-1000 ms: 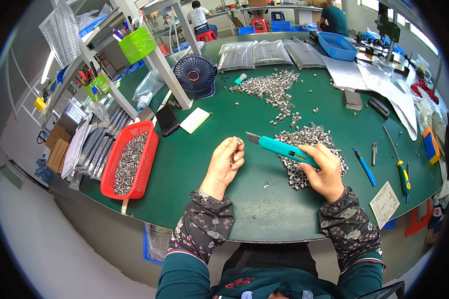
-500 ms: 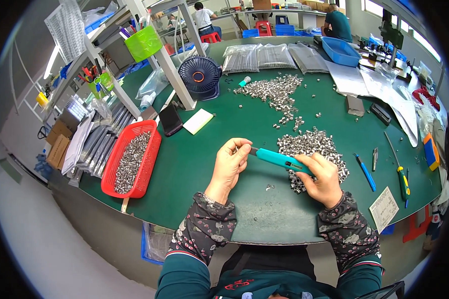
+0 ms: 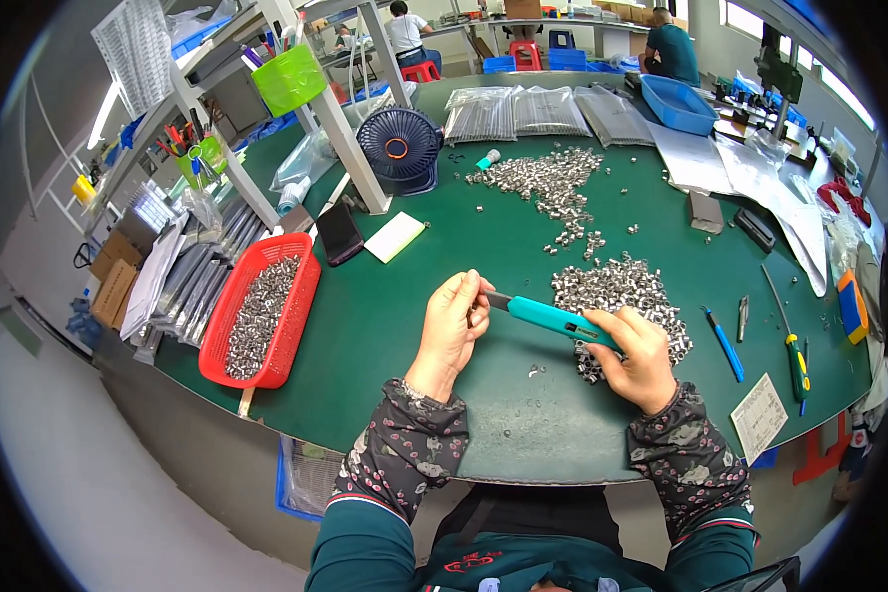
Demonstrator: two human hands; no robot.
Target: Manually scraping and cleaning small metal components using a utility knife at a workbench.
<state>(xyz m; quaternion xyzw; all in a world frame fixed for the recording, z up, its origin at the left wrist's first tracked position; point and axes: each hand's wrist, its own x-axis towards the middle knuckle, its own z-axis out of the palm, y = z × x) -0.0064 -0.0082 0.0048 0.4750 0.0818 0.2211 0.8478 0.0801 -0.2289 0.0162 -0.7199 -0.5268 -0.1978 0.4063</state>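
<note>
My right hand (image 3: 633, 355) is wrapped round the teal handle of a utility knife (image 3: 548, 315), whose dark blade points left toward my other hand. The fingers of my left hand (image 3: 451, 331) are pinched together at the blade's tip; a small part between them is mostly hidden, so I cannot make out what it is. Just beyond and beneath my right hand lies a pile of small metal rings (image 3: 622, 296). A few tiny shavings (image 3: 535, 371) rest on the green table (image 3: 405, 296) between my arms.
At left stands a red basket (image 3: 296, 335) filled with small metal parts. Farther back are a phone (image 3: 339, 235), a notepad (image 3: 395, 238), a fan (image 3: 398, 148) and another heap of rings (image 3: 548, 183). A blue pen-like tool (image 3: 724, 345) and a screwdriver (image 3: 797, 360) lie at right.
The left fingers have shifted slightly at the blade tip, and more of the blade shows. The right hand keeps its hold on the knife, nearly still.
</note>
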